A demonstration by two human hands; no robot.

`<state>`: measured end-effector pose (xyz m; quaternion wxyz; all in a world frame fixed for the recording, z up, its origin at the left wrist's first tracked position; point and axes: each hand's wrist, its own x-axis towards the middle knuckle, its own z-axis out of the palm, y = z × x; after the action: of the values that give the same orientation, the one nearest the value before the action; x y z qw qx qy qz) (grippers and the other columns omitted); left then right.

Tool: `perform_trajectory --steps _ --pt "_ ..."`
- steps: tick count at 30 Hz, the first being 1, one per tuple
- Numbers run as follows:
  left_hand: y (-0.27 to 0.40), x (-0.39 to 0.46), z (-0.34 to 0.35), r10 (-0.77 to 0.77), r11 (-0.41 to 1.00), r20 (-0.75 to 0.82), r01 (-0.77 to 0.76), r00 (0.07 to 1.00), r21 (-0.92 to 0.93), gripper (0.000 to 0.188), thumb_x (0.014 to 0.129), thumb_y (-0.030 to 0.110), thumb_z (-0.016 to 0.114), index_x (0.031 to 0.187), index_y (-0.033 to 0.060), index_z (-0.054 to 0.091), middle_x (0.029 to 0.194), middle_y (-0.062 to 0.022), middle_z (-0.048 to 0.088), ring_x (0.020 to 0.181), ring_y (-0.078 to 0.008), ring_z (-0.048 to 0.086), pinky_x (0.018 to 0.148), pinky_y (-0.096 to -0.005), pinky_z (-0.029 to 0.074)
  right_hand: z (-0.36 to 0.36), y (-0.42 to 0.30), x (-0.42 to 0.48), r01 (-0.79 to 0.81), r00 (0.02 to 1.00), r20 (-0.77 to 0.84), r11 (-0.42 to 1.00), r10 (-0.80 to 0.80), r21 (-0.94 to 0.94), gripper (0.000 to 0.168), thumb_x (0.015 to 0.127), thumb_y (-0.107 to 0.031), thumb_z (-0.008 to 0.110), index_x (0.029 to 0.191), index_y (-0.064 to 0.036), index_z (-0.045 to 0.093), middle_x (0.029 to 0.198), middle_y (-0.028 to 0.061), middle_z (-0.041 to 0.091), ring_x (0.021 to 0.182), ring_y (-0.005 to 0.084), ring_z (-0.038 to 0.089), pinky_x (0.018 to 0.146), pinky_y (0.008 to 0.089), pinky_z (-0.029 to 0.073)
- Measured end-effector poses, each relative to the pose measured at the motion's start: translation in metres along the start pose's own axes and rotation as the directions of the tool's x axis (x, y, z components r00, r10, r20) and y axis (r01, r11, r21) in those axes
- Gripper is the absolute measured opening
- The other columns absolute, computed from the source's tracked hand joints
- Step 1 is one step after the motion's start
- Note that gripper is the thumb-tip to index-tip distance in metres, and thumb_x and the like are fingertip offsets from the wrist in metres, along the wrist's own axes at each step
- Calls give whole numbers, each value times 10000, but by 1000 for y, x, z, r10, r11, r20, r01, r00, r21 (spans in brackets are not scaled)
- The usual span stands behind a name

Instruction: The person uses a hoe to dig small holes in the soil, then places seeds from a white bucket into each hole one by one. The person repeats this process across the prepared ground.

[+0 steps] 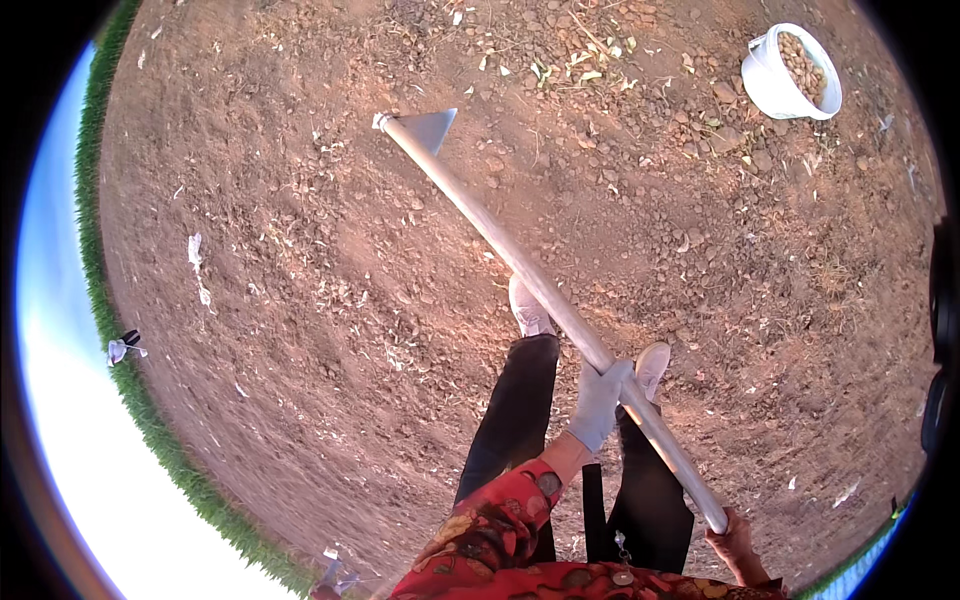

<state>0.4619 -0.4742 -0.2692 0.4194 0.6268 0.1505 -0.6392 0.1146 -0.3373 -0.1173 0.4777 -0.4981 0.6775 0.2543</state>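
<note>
A long-handled hoe slants across the view, its wooden handle (517, 255) running from upper left to lower right. The hoe's triangular metal blade (430, 130) hangs at the far end, over or against the soil; contact cannot be made out. Wearing a light grey glove, my left hand (601, 397) grips the handle's lower part, in front of my legs. My right hand (733, 538), apparently ungloved, holds the butt end near my right hip.
Loose brown soil (337, 285) with clods and dry scraps surrounds my shoes (531, 307). A white bucket (765, 79) of small brown produce, perhaps potatoes, stands at upper right. Pale leaves (581, 67) lie left of it. Green crops (150, 420) line the field's left edge.
</note>
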Motion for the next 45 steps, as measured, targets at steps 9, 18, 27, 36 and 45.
perform_trajectory --steps 9,18,27,36,45 --pt "230 89 -27 501 856 -164 -458 850 240 281 768 178 571 919 31 385 674 -54 466 515 -135 480 456 -288 455 20 -297 142 326 882 189 849 -431 416 507 731 -237 629 1165 -91 412 804 204 588 755 348 600 668 409 465" --pt "63 51 18 283 957 -191 -263 940 125 266 797 177 568 947 39 397 698 -58 479 509 -161 498 442 -320 471 -15 -164 93 189 949 210 957 -235 221 498 687 -181 635 1131 -85 432 795 202 580 744 353 595 660 376 467" --pt "-80 -107 45 -355 898 352 421 866 -130 249 797 138 596 982 33 466 747 -49 516 705 -167 566 673 -294 472 -36 91 -121 12 960 276 992 -46 123 691 667 -307 720 1216 2 438 812 170 616 671 277 605 577 364 485" --pt "6 -6 19 -199 908 93 219 976 -356 206 770 212 623 828 62 494 670 -44 512 583 -170 540 523 -304 473 -32 47 -85 -238 958 152 970 243 -55 384 553 -96 703 894 -14 544 685 94 575 637 151 543 594 306 449" --pt "242 90 -36 466 885 -201 -449 862 123 226 765 143 584 874 40 416 629 -48 491 478 -144 504 419 -258 442 4 -235 88 324 925 149 929 -351 177 566 683 -190 670 1171 -61 415 809 215 591 727 356 606 633 379 483"
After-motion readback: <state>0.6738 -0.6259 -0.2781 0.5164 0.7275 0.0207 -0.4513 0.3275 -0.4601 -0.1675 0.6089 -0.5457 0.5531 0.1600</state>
